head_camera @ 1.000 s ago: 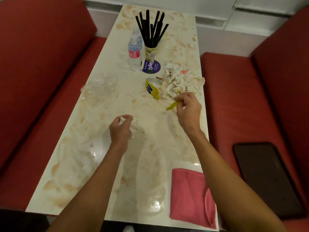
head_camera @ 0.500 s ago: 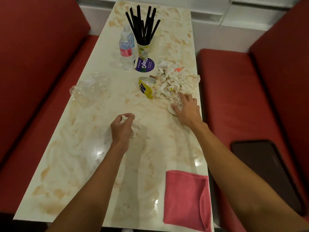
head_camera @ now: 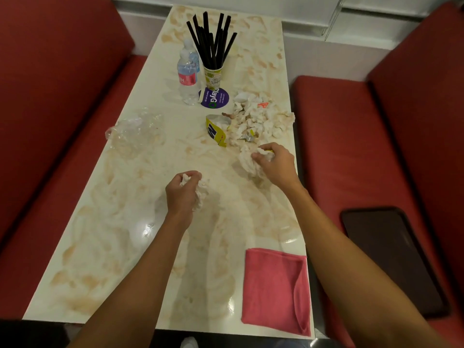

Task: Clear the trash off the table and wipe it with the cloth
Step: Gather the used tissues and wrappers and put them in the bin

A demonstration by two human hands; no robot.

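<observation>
Fingers (head_camera: 192, 175) of the left hand (head_camera: 182, 194) are curled tight round a crumpled white tissue (head_camera: 203, 190), over the middle of the table (head_camera: 120, 247). At two o'clock from it, the right hand (head_camera: 275, 164) grips a bigger napkin wad (head_camera: 247, 164), fingers bent over its top, close to the table's right edge. At twelve o'clock from the right hand lies the trash pile (head_camera: 261, 119), a heap of crumpled tissues and scraps, with a torn yellow wrapper (head_camera: 216, 133) touching its nine o'clock side. Well apart at nine o'clock, near the table's left edge, sits a crumpled clear plastic wrap (head_camera: 136, 130). Farther up, toward twelve o'clock, stand a water bottle (head_camera: 187, 76) and, just beside it, a paper cup (head_camera: 213, 77) full of black straws (head_camera: 213, 38), with a round purple coaster (head_camera: 216, 99) lying just in front of the cup. The pink cloth (head_camera: 275, 290) lies folded flat at the table's five o'clock corner, with neither hand on it. Red bench seats (head_camera: 351, 146) flank the table; a dark tablet (head_camera: 391, 259) lies on the right one.
</observation>
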